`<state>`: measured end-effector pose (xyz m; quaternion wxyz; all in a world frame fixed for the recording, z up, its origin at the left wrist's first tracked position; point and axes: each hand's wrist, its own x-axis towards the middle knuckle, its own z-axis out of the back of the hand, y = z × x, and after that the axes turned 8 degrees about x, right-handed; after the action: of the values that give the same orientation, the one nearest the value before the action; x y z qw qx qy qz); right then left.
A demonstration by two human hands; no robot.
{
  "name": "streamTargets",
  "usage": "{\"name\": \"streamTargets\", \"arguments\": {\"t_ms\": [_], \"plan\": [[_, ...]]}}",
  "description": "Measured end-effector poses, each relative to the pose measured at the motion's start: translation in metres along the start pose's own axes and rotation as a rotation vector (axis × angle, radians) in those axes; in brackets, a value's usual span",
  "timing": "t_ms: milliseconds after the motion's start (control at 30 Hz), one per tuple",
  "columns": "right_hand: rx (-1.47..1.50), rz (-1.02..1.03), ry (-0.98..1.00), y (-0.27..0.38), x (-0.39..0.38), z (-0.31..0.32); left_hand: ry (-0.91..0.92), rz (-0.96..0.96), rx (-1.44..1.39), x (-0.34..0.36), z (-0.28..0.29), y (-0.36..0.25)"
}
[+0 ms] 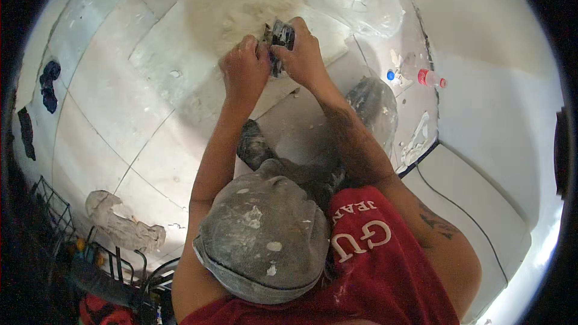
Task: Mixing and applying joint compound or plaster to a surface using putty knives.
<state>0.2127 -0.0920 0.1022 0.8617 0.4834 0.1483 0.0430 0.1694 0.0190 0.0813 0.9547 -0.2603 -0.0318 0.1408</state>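
Note:
My right hand (304, 54) grips a dark, oblong object (282, 37) streaked with white material, its thumb across it. My left hand (245, 66) is curled at the object's left side, beside a narrow dark edge; I cannot make out whether that is a separate piece. Both hands are over a pale square board (165, 45) smeared with off-white paste. A translucent plastic sheet or bag (355, 0) with white lumps lies at the board's upper right. My knee in dusty grey cloth (262, 235) is bent below my arms.
A plastic bottle (430, 78) and blue cap (390, 74) lie by the right wall. A cable (457, 207) runs over a white surface at lower right. A crumpled cloth (123, 222), dark pieces (49, 87) and a wire rack (57, 207) are at left on the tiles (108, 132).

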Motion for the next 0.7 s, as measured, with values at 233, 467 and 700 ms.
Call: {"name": "streamTargets", "arguments": {"t_ms": [233, 467, 700], "plan": [[-0.143, 0.091, -0.082, 0.018, -0.013, 0.018, -0.175, 0.159, -0.07, 0.014, 0.015, 0.024], [-0.069, 0.083, -0.103, 0.004, -0.002, 0.01, -0.162, 0.112, -0.091, 0.003, 0.039, -0.001], [-0.14, 0.21, -0.084, 0.002, 0.0, 0.0, -0.139, 0.036, -0.031, 0.01, 0.032, -0.009]]}}
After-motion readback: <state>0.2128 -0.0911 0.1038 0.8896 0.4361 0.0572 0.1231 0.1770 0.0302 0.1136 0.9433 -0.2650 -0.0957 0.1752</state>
